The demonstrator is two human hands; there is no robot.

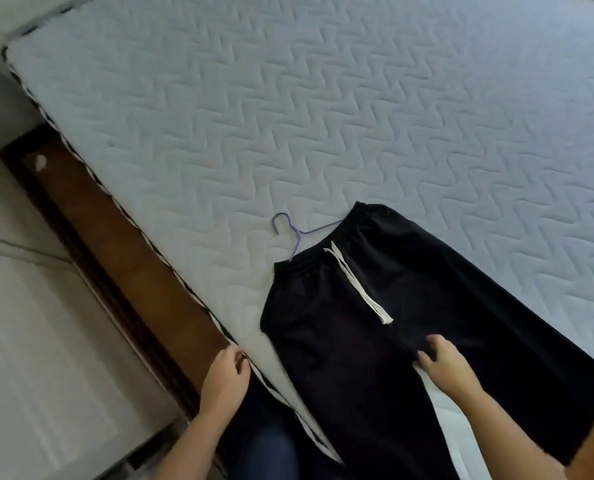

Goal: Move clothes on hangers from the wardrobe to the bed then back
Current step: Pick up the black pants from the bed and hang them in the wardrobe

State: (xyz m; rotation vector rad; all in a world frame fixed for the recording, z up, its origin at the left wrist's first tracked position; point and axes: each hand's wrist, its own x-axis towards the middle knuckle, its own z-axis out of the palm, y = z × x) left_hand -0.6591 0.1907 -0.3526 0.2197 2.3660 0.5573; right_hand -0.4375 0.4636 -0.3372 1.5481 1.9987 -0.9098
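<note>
We see black trousers (pixel 375 341) on a purple hanger (pixel 297 233) flat on the bed (pixel 219 116), by its edge nearest us. Right grip (pixel 441 362) rests on the cloth, pinch unclear; left grip (pixel 226 372) is loosely curled, empty. We judge the trousers light and floppy: lift by the hanger hook.
</note>
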